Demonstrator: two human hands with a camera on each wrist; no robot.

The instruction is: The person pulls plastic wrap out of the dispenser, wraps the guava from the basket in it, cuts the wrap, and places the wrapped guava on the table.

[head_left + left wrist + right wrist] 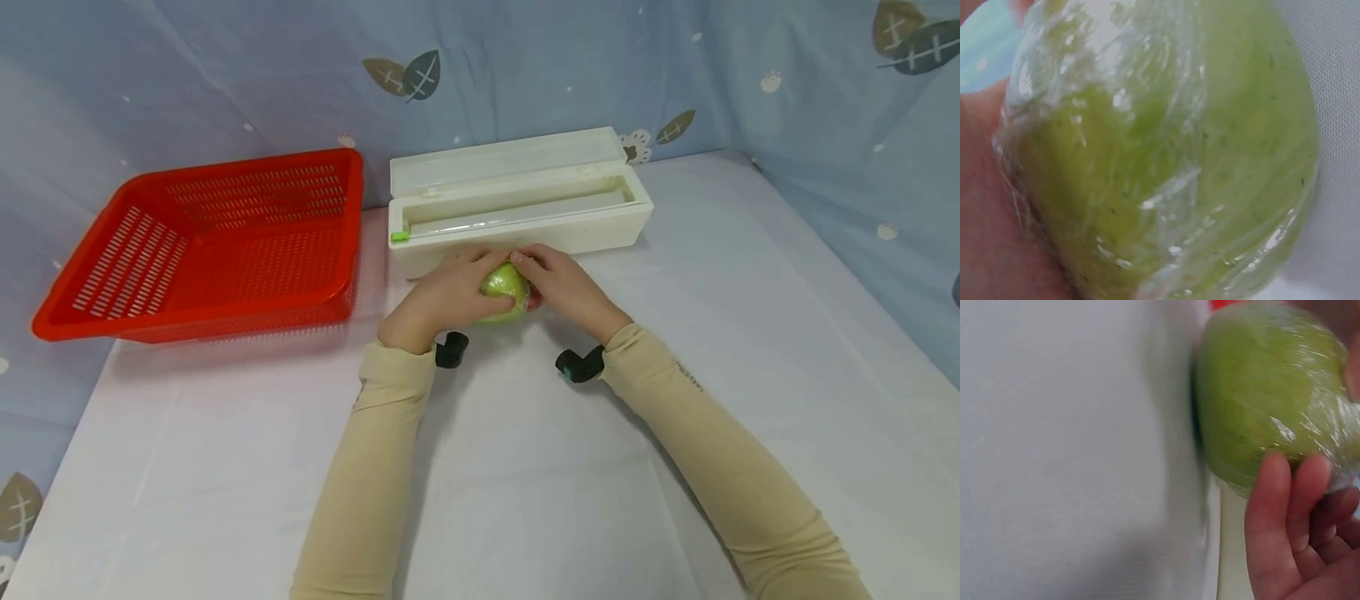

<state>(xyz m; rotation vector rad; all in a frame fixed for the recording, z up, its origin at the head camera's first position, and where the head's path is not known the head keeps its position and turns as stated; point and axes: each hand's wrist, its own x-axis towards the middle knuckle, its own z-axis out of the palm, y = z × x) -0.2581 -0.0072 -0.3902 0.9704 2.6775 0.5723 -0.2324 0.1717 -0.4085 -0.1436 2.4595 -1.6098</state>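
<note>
A rounded green fruit point(504, 290), pear-like with small dark specks, is wrapped in clear cling film point(1175, 194). My left hand point(448, 296) grips it from the left, thumb across its near side. On the other side my right hand point(567, 287) holds it with bent fingers. In the right wrist view, the right fingertips point(1272, 472) touch the film, which is bunched and creased at that end point(1335, 434). Just behind both hands stands a long white cling film dispenser point(525, 237), its lid point(510, 162) raised and a roll point(517, 214) inside.
A red plastic basket point(348, 275) with slotted sides stands left of the dispenser. At the dispenser's left front edge is a green slider point(400, 237). A white cloth point(510, 483) covers the table, and a blue leaf-print curtain point(525, 75) hangs behind.
</note>
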